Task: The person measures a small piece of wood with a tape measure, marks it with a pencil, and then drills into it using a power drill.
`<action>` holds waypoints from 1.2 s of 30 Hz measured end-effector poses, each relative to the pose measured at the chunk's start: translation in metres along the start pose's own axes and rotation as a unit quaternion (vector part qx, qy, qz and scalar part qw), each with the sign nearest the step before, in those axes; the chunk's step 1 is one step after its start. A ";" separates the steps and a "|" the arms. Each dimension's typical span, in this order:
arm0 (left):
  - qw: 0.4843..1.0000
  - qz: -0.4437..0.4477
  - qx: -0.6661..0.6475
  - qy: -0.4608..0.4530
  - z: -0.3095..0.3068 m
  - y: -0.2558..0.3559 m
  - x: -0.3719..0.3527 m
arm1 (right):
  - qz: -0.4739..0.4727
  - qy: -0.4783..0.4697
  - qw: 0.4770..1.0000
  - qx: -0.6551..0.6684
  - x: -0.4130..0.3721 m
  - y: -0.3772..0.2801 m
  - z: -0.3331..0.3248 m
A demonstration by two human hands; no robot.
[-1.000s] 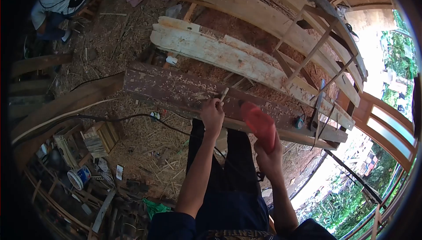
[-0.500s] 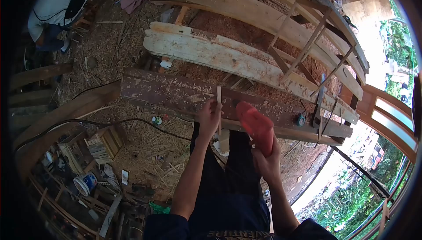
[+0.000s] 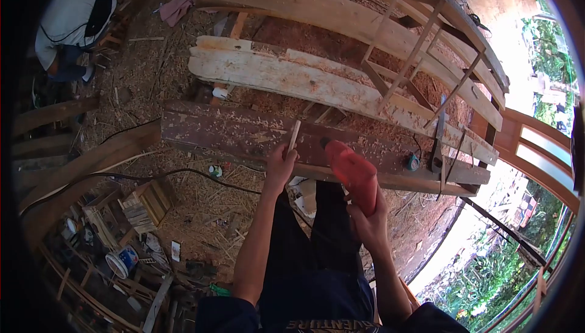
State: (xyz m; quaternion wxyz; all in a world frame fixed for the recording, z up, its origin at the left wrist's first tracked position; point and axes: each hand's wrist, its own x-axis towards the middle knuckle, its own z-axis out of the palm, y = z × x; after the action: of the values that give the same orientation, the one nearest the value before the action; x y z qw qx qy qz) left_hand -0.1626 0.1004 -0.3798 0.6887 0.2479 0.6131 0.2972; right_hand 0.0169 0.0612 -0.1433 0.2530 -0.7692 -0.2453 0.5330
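Observation:
My left hand point(image 3: 280, 165) is closed around a short, thin wooden strip point(image 3: 295, 133), which leans a little to the right at its top end. Part of the strip is hidden by the fingers. In my right hand point(image 3: 370, 223) is the handle of a red power drill point(image 3: 352, 174), its dark front end pointing up and left toward the strip. A gap separates the drill from the strip. Beneath both lies a dark brown plank point(image 3: 225, 127) scattered with wood shavings.
A tape measure point(image 3: 414, 162) and a handsaw point(image 3: 437, 150) lie at the plank's right end. Beyond are long pale boards point(image 3: 262, 68) and a wooden frame point(image 3: 402, 46). A black cable point(image 3: 183, 170) crosses on the left. Another person point(image 3: 73, 19) is at the upper left.
My left hand has turned the strip from upright to a slant and shifted slightly left. The drill stays in my right hand, almost unmoved. The whole view has shifted a little.

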 end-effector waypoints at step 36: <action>0.830 0.417 0.364 0.069 0.047 -0.017 0.025 | -0.073 -0.009 0.997 -0.038 0.009 0.047 -0.030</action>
State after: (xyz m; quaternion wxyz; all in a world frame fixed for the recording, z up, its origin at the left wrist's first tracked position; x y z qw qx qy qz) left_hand -0.1119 0.1073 -0.4029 0.3153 0.6918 0.5612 0.3272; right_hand 0.0528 0.0282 -0.1709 0.2598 -0.7534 -0.3235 0.5101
